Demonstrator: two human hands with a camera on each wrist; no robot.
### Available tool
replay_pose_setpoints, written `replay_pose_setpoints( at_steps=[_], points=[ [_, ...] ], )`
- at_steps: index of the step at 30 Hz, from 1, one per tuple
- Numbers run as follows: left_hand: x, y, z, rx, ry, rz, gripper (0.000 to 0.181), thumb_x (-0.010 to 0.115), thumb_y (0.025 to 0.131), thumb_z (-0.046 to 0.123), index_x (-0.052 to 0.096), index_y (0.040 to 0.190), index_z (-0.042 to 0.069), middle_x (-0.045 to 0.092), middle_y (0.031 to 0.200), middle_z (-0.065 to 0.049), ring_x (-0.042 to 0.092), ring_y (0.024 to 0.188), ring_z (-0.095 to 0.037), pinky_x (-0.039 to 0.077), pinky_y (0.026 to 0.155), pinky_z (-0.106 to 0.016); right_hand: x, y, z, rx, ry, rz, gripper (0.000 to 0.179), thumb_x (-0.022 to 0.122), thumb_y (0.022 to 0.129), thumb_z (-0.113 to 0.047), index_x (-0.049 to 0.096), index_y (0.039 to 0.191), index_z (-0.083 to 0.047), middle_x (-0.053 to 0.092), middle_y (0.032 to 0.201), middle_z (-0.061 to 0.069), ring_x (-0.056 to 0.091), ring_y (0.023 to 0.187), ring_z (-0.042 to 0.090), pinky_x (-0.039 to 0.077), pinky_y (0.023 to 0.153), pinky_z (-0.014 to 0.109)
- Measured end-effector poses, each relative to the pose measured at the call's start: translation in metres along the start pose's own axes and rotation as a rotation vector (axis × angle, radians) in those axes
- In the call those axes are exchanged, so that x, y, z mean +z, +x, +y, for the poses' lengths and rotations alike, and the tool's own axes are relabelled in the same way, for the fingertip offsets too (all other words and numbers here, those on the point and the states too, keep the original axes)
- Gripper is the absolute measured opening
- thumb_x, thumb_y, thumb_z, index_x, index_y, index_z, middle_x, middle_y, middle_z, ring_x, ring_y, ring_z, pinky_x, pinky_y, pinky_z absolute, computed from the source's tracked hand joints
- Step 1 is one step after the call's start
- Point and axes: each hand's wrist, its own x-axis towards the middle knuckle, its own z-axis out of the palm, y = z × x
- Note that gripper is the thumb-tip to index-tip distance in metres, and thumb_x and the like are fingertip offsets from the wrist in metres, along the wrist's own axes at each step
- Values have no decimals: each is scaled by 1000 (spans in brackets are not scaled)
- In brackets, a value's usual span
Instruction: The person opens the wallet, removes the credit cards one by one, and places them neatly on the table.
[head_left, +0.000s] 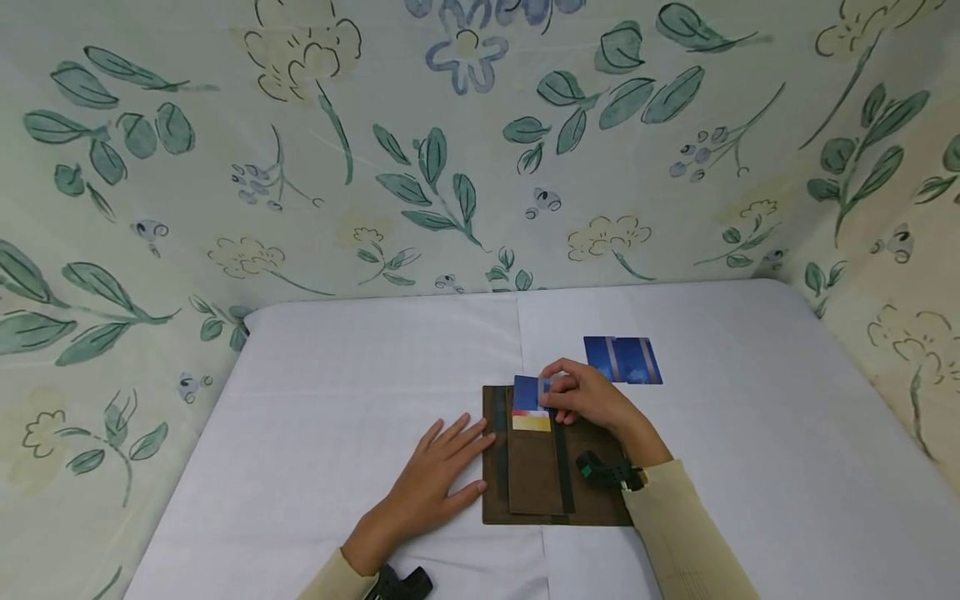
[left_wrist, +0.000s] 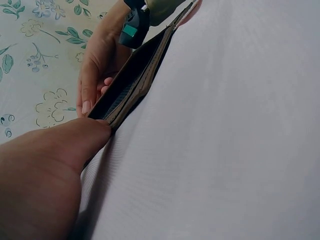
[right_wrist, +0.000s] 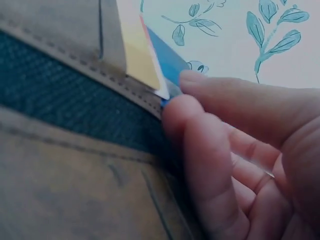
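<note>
at lower centre of the head view, the right hand (head_left: 588, 396) pinches a blue rectangular card (head_left: 527, 392) over a brown leather-like wallet (head_left: 536, 475), which could skid if the left hand (head_left: 431, 473), fingers spread against its edge, lifts.

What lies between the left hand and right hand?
In the head view, part of the brown wallet, a yellow card and the blue card the right hand pinches.
</note>
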Motion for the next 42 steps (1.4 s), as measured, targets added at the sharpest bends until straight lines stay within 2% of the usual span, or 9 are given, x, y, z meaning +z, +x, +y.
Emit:
replay_pose_setpoints(
  at_steps=[7, 13, 20, 32, 37, 42],
  points=[
    [-1, 0, 1, 5, -2, 2, 61, 57, 95, 41, 39, 149, 20, 32, 156, 0, 23, 145, -26, 14, 114, -55, 0, -1, -1, -4, -8, -6, 40, 73, 85, -13, 56, 119, -1, 66, 87, 8, 65, 63, 21, 57, 56, 34],
    [-2, 0, 2, 6, 5, 10, 59, 57, 95, 40, 41, 148, 20, 34, 155, -1, 25, 144, -28, 16, 114, -56, 0, -1, -3, 4, 0, -13, 38, 69, 89, -12, 52, 122, -7, 67, 85, 9, 66, 64, 23, 57, 56, 35],
    [-2, 0, 2, -5, -18, -1, 59, 57, 95, 40, 40, 148, 20, 33, 155, -1, 24, 145, -27, 14, 114, -56, 0, -1, -2, 11, -1, -16, 47, 74, 85, -13, 52, 125, 0, 67, 88, 10, 66, 66, 23, 57, 57, 35],
    [-1, 0, 2, 4, -18, 10, 59, 59, 94, 38, 42, 148, 19, 34, 155, -2, 25, 144, -27, 15, 114, -57, 2, -1, -1, 1, -16, -3, 48, 70, 89, -16, 47, 130, -5, 68, 90, 11, 67, 67, 25, 57, 57, 36],
    [0, 0, 1, -10, -17, -3, 60, 58, 95, 40, 40, 148, 21, 33, 155, 0, 23, 145, -26, 14, 115, -55, 1, -3, -4, 27, 7, -17, 43, 73, 86, -15, 52, 121, 2, 67, 91, 11, 67, 68, 24, 57, 58, 36],
    [-1, 0, 2, -13, -18, -4, 60, 57, 95, 40, 40, 148, 21, 33, 155, 0, 23, 145, -26, 13, 115, -55, 1, -1, -2, -7, 6, -33, 32, 70, 88, -12, 51, 112, -2, 67, 89, 12, 67, 67, 25, 56, 55, 35]
  ],
)
